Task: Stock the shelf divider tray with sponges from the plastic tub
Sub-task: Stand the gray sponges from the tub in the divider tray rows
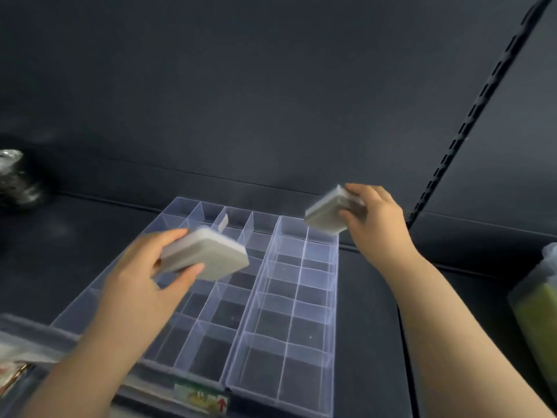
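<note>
Left hand [141,276]: we see thumb and fingers curled round the first sponge [208,254], grey, held tilted above the tray's left half, centre-left of the frame.
Right hand [376,218]: we see it gripping the second sponge [328,211] by one end, above the tray's far right corner.
Divider tray [289,327]: clear, gridded, lying on the dark shelf [376,327], lower centre.
Plastic tub [30,336]: blurred rim, lower left corner; we cannot tell its contents.

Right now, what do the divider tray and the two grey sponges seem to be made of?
Divider tray: clear glossy plastic; dark shelf shows through. Left sponge and right sponge: probably foam, matte grey, rounded corners; blur leaves doubt.
</note>
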A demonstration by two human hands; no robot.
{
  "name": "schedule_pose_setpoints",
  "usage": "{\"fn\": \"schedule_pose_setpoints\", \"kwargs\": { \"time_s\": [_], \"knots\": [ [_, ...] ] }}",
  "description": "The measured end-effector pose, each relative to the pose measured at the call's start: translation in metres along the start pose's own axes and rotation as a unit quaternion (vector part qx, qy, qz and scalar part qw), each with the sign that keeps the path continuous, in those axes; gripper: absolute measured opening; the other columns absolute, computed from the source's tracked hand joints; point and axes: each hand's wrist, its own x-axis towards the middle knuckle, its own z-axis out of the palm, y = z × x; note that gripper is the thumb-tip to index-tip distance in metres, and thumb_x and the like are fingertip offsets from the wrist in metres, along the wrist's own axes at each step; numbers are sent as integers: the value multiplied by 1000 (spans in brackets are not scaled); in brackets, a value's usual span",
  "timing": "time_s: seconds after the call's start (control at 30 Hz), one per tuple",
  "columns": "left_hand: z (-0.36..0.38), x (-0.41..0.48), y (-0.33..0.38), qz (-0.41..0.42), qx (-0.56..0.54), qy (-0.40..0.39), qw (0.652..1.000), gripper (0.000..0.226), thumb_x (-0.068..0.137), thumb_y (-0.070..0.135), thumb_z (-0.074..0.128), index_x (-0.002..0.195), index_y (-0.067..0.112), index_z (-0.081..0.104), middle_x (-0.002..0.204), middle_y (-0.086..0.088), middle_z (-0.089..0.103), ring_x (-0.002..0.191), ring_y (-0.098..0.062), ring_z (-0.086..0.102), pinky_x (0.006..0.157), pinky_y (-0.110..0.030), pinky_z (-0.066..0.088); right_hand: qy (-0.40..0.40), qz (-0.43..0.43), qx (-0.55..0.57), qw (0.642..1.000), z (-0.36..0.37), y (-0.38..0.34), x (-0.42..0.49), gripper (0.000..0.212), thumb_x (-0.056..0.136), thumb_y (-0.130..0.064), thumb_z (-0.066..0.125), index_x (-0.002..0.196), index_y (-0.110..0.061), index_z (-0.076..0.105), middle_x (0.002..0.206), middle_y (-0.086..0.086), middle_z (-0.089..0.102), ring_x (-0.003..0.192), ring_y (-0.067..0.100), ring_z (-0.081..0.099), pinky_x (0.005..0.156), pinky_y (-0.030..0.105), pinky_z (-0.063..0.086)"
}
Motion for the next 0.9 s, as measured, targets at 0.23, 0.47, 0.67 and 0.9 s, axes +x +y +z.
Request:
{"fn": "schedule_pose_setpoints", "kwargs": {
  "time_s": [0.23, 0.47, 0.67, 0.9],
  "knots": [
    [4, 54, -31, 39, -53, -39, 997, 49, 70, 13, 78, 115, 24, 60, 102, 27, 52, 90, -12, 59, 72, -7, 42, -62, 16, -70, 995, 48, -19, 30, 42, 89, -12, 56, 131, -11, 48, 130, 7, 48, 116, 26, 46, 93, 24, 36],
    [13, 105, -52, 96, -110, -82, 986, 48, 70, 12, 78, 113, 25, 60, 106, 26, 53, 91, -3, 56, 79, -7, 41, -38, 65, -115, 991, 49, -29, 36, 42, 89, -13, 56, 131, -13, 48, 129, 8, 49, 116, 27, 47, 92, 29, 39],
    [68, 140, -21, 165, -119, -148, 968, 44, 74, 15, 75, 115, 20, 60, 107, 11, 55, 91, -1, 47, 74, -9, 36, 14, 106, -129, 986, 23, -16, 16, 42, 87, -12, 58, 129, -16, 51, 125, 4, 51, 108, 22, 51, 86, 22, 34],
    [141, 158, 7, 162, -24, -273, 948, 40, 85, 23, 64, 123, 25, 52, 121, 6, 49, 99, -15, 50, 78, -22, 34, 23, 92, -129, 987, 24, -2, 2, 40, 87, -11, 59, 127, -14, 53, 122, 5, 54, 109, 25, 51, 88, 22, 34]
  ]
}}
